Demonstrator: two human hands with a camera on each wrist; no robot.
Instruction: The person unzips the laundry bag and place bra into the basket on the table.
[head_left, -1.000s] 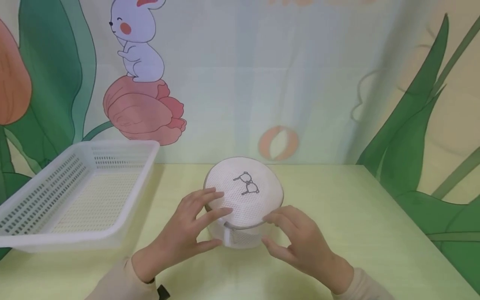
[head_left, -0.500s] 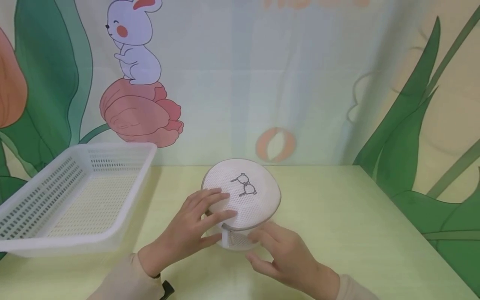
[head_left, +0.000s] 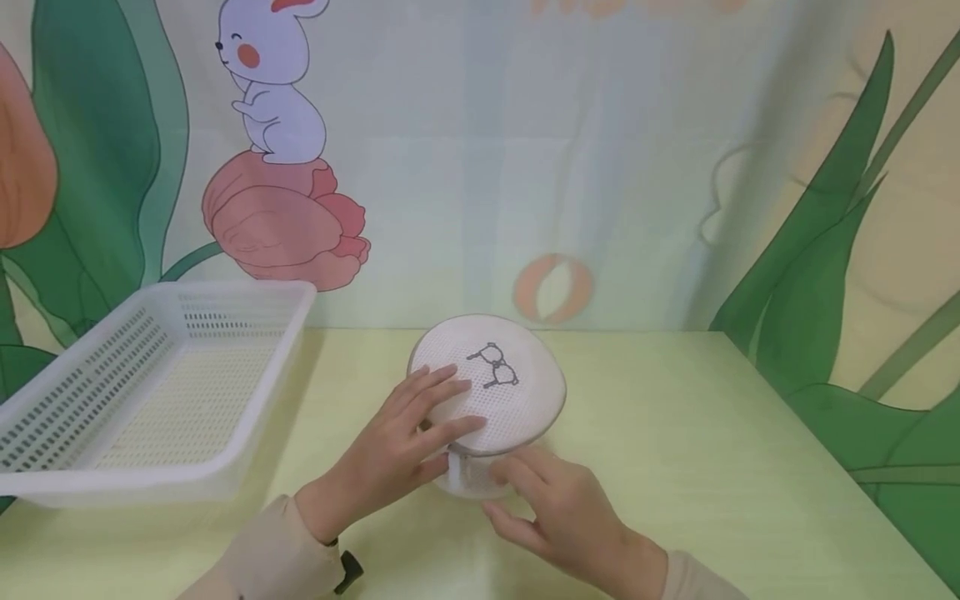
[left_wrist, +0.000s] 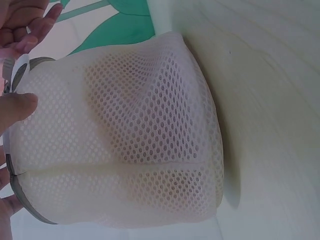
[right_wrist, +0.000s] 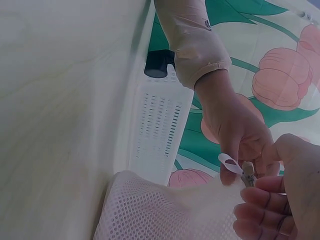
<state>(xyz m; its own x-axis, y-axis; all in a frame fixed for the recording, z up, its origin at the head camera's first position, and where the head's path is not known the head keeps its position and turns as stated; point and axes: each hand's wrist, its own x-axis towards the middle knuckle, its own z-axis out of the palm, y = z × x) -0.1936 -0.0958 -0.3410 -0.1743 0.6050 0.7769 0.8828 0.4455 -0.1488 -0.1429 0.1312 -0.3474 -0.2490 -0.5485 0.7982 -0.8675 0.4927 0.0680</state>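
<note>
A white mesh laundry bag (head_left: 521, 408) with grey trim and an eyeglasses print on its round top stands on the table. My left hand (head_left: 401, 437) grips its near left rim, fingers spread over the top and thumb (left_wrist: 22, 107) against the side below the trim. A white fabric loop (right_wrist: 229, 162) and the zipper end (right_wrist: 248, 175) lie beside the left thumb. My right hand (head_left: 562, 508) is at the front of the bag just under the rim, fingers loosely bent near the zipper end, thumb apart from them. Through the mesh side (left_wrist: 150, 110) a darker patch shows.
A white perforated plastic basket (head_left: 247, 425) stands on the left of the pale yellow-green table (head_left: 660, 417). Behind hangs a printed cloth backdrop (head_left: 420, 167) with a rabbit and tulips. A dark band device (right_wrist: 157, 64) is on the left wrist.
My right hand has left the rim's right side and moved leftward to the bag's front, under the top. My left hand has shifted slightly right over the top. The bag stays about in place.
</note>
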